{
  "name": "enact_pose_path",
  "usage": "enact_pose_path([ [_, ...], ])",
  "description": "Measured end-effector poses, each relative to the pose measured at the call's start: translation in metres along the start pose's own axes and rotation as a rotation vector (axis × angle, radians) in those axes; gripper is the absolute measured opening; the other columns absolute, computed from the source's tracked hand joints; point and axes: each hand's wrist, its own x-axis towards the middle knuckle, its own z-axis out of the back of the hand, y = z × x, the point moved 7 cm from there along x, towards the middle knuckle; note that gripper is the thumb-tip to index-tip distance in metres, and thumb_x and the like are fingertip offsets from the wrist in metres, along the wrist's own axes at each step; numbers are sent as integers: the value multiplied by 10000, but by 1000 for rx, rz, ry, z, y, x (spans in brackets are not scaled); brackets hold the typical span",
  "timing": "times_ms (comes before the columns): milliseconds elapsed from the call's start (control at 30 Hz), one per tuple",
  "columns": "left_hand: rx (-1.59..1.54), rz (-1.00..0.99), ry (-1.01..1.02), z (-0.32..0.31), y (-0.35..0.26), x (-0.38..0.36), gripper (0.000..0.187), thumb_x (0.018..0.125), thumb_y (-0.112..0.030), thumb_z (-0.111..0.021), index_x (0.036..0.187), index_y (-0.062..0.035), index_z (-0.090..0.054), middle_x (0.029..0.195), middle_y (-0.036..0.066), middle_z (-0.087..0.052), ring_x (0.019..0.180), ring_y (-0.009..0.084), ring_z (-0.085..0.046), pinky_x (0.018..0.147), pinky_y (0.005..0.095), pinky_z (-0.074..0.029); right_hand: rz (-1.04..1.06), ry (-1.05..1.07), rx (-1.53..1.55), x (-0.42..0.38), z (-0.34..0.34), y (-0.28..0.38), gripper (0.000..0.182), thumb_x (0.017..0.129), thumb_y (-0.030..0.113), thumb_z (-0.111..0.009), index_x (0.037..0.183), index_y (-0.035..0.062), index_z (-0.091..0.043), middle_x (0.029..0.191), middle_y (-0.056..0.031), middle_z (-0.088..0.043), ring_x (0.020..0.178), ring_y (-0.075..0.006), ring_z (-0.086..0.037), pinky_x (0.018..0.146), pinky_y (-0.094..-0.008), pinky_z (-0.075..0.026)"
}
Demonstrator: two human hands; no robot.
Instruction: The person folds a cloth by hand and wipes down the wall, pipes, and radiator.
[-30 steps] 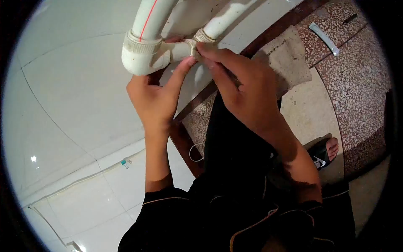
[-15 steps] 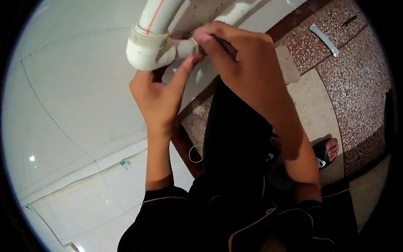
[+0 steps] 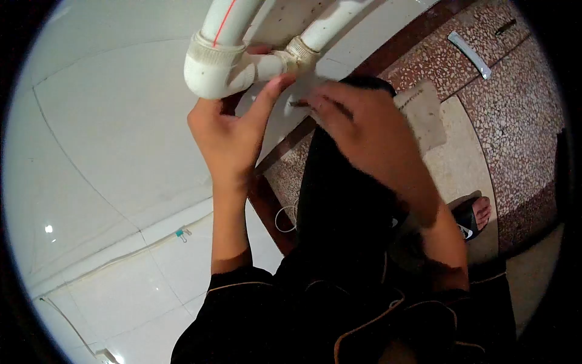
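Observation:
A white plastic elbow [image 3: 209, 76] joins a thick white pipe with a red line [image 3: 229, 21] to a short side branch. At the branch's end sits a ribbed, stained fitting [image 3: 298, 56], and a second white pipe [image 3: 336, 23] leads away from it. My left hand [image 3: 227, 142] is closed around the branch from below, thumb at the fitting and fingers mostly hidden behind. My right hand [image 3: 367, 118], blurred by motion, is apart from the pipes. A small dark thin piece [image 3: 298, 104] sticks out from its pinched fingertips; its kind does not show.
A beige cloth-like piece [image 3: 427, 115] shows beside my right wrist. White tiled wall [image 3: 115, 139] spreads left, with a teal clip [image 3: 180, 233] on a ledge. Speckled floor [image 3: 509, 109] lies right, with a white strip [image 3: 470, 56]. A sandalled foot [image 3: 476, 215] stands there.
My right hand has moved off the fitting, down and to the right, uncovering its ribbed collar and the second pipe. My left hand has kept its place at the branch.

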Motion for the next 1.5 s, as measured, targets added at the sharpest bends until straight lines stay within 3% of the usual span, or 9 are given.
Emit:
enact_pose_path([
  [133,4,13,-15,-2,-2,0,360,765,2,-748,1093,70,-616,999,120,-680,938,173,-638,860,301,-501,92,-340,547,10,32,3,251,951,210,-516,1067,51,-673,977,-76,-690,824,-128,-647,738,-258,-501],
  [200,-44,23,-20,-1,1,-1,366,763,2,-750,1096,70,-615,1009,122,-677,938,172,-638,860,301,-500,262,-349,545,27,46,17,237,951,215,-520,1045,62,-674,1000,-70,-689,892,-124,-646,763,-252,-496],
  [567,-44,-35,-43,0,1,1,403,749,-10,-766,1109,74,-607,1034,129,-670,946,175,-638,861,299,-508,268,-433,-168,28,11,38,195,948,175,-502,999,30,-623,822,-160,-680,737,-291,-689,639,-346,-528],
  [800,89,-24,46,3,-4,7,392,785,48,-702,1149,103,-569,1080,155,-652,955,205,-649,865,330,-534,174,-395,-142,25,13,37,195,949,176,-503,1009,28,-617,859,-164,-679,794,-333,-674,673,-360,-534],
  [1100,-12,6,98,-3,-6,8,372,770,72,-700,1123,111,-588,1084,170,-651,970,212,-646,863,335,-535,28,-286,375,-5,13,5,236,970,176,-507,1097,16,-625,993,-138,-687,924,-191,-670,796,-290,-498],
  [1200,15,12,29,-2,-6,7,371,721,3,-777,1071,35,-659,1003,82,-697,904,132,-645,831,288,-507,281,-590,196,1,36,13,242,970,182,-510,1094,9,-625,981,-156,-683,893,-170,-667,800,-288,-497],
  [1267,144,54,0,2,-8,6,397,708,-14,-798,1073,41,-653,1013,86,-693,909,140,-645,837,291,-510,279,-436,144,17,16,24,238,964,179,-519,1103,16,-623,933,-164,-683,835,-153,-673,729,-295,-508],
  [1433,87,31,14,2,-12,6,389,711,-5,-792,1071,45,-653,1018,85,-692,921,139,-641,853,285,-502,212,-375,-51,19,9,33,192,944,160,-532,1064,45,-629,782,-149,-667,668,-257,-680,583,-332,-498],
  [1500,34,51,26,0,-11,8,385,714,3,-788,1071,49,-651,1018,88,-692,919,141,-641,869,290,-497,167,-385,196,11,8,23,190,942,162,-532,1039,29,-626,792,-161,-667,694,-305,-673,594,-339,-501],
])
